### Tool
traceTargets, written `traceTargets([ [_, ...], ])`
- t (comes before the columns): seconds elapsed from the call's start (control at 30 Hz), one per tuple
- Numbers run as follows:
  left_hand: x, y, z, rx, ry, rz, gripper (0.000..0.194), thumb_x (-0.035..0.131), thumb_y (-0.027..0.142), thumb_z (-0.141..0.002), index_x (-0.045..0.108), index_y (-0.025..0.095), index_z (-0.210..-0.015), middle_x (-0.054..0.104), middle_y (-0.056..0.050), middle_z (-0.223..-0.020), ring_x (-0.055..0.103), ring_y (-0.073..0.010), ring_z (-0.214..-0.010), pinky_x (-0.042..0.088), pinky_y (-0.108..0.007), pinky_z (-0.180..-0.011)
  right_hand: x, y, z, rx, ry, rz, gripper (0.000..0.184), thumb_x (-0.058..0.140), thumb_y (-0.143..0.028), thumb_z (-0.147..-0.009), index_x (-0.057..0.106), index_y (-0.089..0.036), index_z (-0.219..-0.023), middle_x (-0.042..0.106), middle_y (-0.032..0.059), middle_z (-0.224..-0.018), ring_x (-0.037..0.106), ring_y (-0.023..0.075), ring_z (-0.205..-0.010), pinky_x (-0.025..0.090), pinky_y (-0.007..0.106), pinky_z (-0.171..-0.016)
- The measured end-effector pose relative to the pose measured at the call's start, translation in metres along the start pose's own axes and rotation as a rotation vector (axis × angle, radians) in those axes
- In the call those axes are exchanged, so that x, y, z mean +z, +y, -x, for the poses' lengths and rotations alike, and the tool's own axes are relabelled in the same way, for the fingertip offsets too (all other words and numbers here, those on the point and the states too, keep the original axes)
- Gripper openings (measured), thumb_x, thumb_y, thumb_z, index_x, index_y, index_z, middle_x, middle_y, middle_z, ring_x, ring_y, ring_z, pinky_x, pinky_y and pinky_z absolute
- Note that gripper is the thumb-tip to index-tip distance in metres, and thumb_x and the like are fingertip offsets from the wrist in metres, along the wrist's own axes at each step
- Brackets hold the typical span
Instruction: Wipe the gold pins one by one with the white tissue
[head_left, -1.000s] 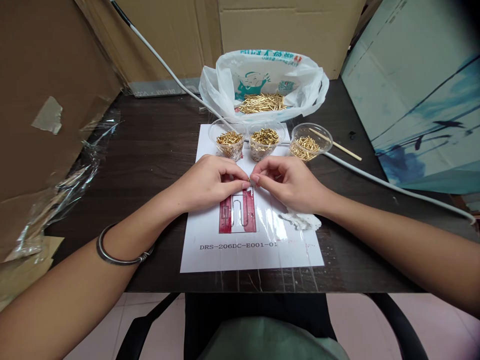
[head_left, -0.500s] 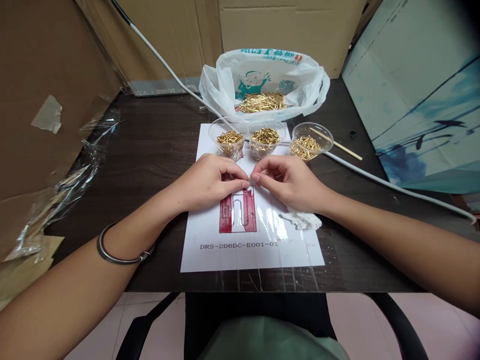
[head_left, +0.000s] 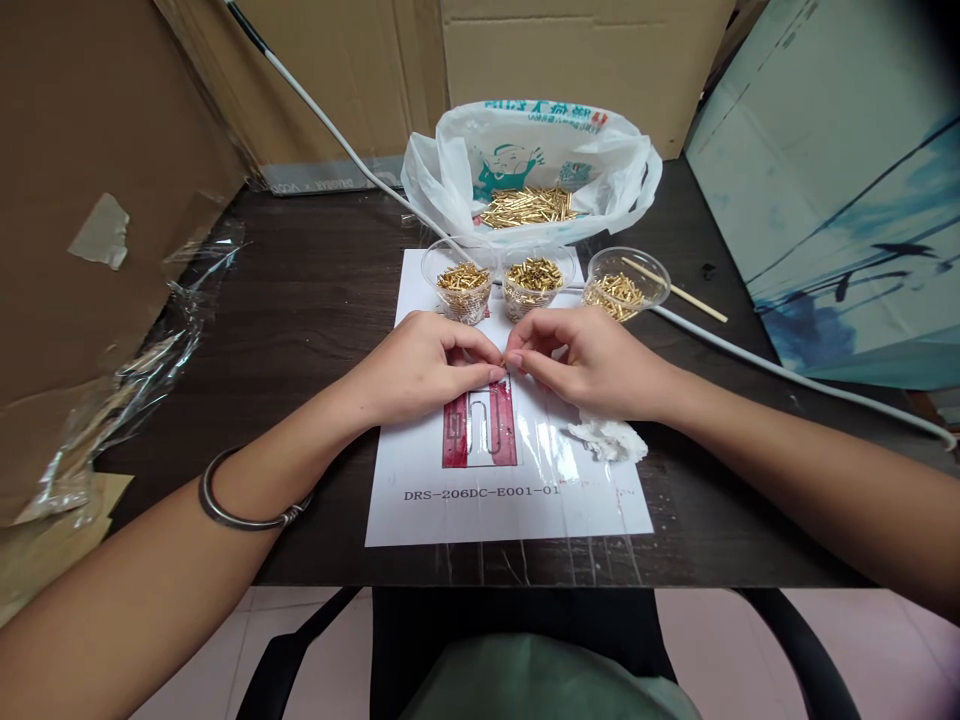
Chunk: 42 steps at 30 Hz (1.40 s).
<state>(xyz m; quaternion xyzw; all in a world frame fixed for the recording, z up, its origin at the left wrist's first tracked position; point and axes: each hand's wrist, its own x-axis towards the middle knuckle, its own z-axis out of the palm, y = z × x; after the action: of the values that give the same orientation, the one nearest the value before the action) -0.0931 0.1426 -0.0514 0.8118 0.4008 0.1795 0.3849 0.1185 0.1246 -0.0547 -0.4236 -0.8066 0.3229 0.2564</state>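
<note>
My left hand (head_left: 420,365) and my right hand (head_left: 592,360) meet fingertip to fingertip over a white printed sheet (head_left: 510,500) taped to the dark table (head_left: 300,300). Both pinch closed around a tiny gold-coloured part, almost hidden between the fingers. Just below them on the sheet is a red rectangular diagram (head_left: 480,435). Beyond the hands stand three clear plastic cups of small brass pins: left cup (head_left: 459,282), middle cup (head_left: 532,278), right cup (head_left: 622,285).
A white plastic bag (head_left: 532,165) holding more brass pins lies at the back. A thin wooden stick (head_left: 679,290) rests on the right cup. A white cable (head_left: 787,375) crosses the table. A crumpled tissue (head_left: 609,440) sits beside the sheet. Cardboard and loose plastic film (head_left: 127,380) are at left.
Both hands stay pinched together at the same spot. The view has shifted very slightly; nothing else has moved.
</note>
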Motion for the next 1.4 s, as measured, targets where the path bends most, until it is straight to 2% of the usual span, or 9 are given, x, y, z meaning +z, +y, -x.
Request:
traceTargets([
  [0.13,0.0,0.001,0.001,0.01,0.01,0.032,0.013,0.068,0.027,-0.082,0.078,0.02,-0.086,0.075,0.001,-0.076,0.062,-0.0102,-0.066,0.044,-0.02,-0.06,-0.007,-0.01,-0.002,-0.03,-0.038,0.155,0.014,0.057,-0.023,-0.088,0.068,-0.015,-0.084,0.068,0.0014,-0.075,0.055,0.0099,-0.063,0.038,0.025,-0.063],
  [0.33,0.0,-0.001,0.002,0.01,0.01,0.017,0.015,0.068,0.029,-0.083,0.079,0.021,-0.088,0.076,0.001,-0.081,0.064,-0.0111,-0.07,0.044,-0.021,-0.062,-0.014,-0.023,-0.006,-0.033,-0.104,0.362,0.017,0.055,-0.024,-0.088,0.07,-0.016,-0.085,0.067,0.002,-0.07,0.054,0.0111,-0.062,0.034,0.026,-0.06],
  [0.87,0.002,0.0,0.001,-0.001,0.02,-0.002,0.017,0.066,0.031,-0.084,0.079,0.021,-0.088,0.075,0.0,-0.079,0.064,-0.0123,-0.069,0.043,-0.023,-0.061,-0.012,-0.019,-0.006,-0.053,-0.081,0.501,0.02,0.051,-0.025,-0.088,0.069,-0.016,-0.085,0.066,0.005,-0.071,0.056,0.0135,-0.062,0.033,0.028,-0.061],
  [1.1,0.003,0.002,0.002,-0.028,0.03,-0.033,0.016,0.068,0.031,-0.081,0.079,0.019,-0.085,0.074,-0.001,-0.074,0.062,-0.0121,-0.065,0.04,-0.024,-0.058,-0.013,-0.019,-0.006,-0.028,-0.103,0.377,0.018,0.054,-0.025,-0.088,0.069,-0.016,-0.086,0.068,0.0024,-0.074,0.057,0.0119,-0.065,0.035,0.027,-0.063],
  [1.4,0.0,0.003,0.003,0.029,-0.006,-0.02,0.016,0.065,0.027,-0.085,0.078,0.02,-0.09,0.075,0.001,-0.079,0.061,-0.0106,-0.067,0.042,-0.023,-0.062,-0.017,-0.017,-0.007,-0.009,-0.099,0.215,0.015,0.056,-0.025,-0.088,0.069,-0.017,-0.084,0.069,0.0001,-0.078,0.057,0.0098,-0.068,0.037,0.026,-0.066],
])
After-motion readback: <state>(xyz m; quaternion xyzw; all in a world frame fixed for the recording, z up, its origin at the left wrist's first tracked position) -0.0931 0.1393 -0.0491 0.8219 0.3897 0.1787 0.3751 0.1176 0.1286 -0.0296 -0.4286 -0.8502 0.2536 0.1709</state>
